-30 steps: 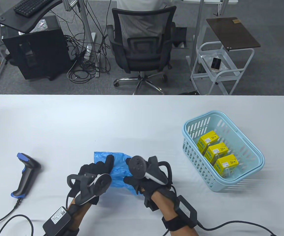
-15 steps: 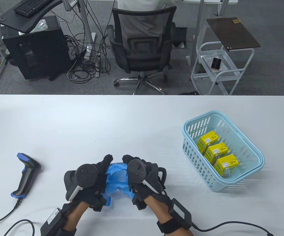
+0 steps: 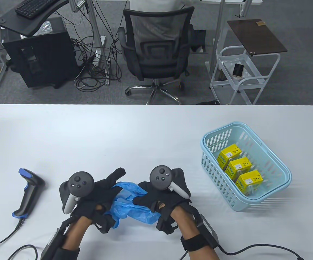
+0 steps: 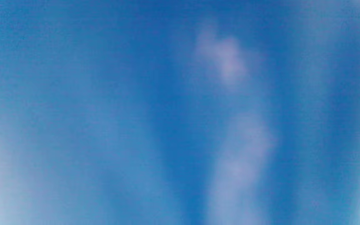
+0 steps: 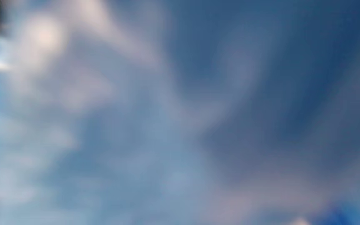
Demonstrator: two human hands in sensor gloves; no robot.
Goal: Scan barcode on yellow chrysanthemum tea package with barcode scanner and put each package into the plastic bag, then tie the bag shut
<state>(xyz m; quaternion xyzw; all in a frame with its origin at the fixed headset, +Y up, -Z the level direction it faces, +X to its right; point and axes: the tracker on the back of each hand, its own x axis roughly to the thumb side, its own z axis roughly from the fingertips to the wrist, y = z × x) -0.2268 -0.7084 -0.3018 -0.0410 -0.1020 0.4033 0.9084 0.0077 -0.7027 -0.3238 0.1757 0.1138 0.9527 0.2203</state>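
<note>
1. Over the last second the blue plastic bag (image 3: 130, 207), which lay flat with the hands at its near edge, has been gathered up; it now sits crumpled between both hands at the lower centre of the table view, above the white table (image 3: 145, 130).
2. The left hand (image 3: 99, 193) has drawn towards the lower left and rolled palm-down. Its fingers lie over the left part of the bag, one fingertip reaching towards the upper right; whether they pinch the film I cannot tell.
3. The right hand (image 3: 156, 199) has turned palm-down too, and its fingers curl onto the right part of the bag, apparently gripping it.
4. Both wrist views are filled with blurred blue film, so the bag is pressed close to each camera.
5. I judge this to be the opening of the bag's mouth, with no scanning begun.
6. The three yellow packages (image 3: 239, 168) lie in the light-blue basket (image 3: 278, 165) at right.
7. The barcode scanner (image 3: 27, 193) lies untouched at lower left.
</note>
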